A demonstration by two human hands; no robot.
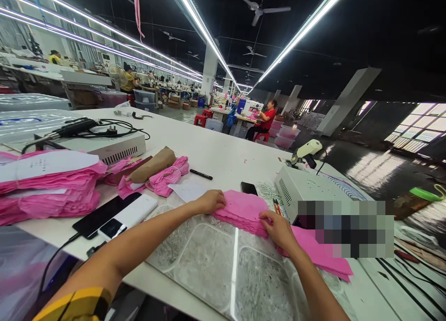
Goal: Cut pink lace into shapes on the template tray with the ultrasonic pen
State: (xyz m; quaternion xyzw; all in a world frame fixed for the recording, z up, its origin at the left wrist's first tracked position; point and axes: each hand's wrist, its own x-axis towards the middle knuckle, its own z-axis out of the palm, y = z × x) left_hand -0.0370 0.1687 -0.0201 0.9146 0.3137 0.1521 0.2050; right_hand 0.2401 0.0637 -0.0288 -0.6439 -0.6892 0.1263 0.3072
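A stack of pink cut fabric pieces (245,205) with wavy edges lies on a grey tile-patterned mat (205,251). My left hand (212,201) grips its left end, fingers bent together over the edge. At the right end, my right hand (278,229) pinches the edge of the stack between thumb and fingers. Partly behind my right wrist lies a second pile of pink fabric (327,258). Orange-handled snips (277,207) and a black phone (248,188) are just beyond the stack.
A grey machine box (289,186) stands right, cables beside it. To the left are a large pink fabric bundle (52,186), a dark tablet-like device (104,214), a white power bank (130,214) and another box (114,149). A black marker (201,174) lies ahead. Co-workers sit farther off.
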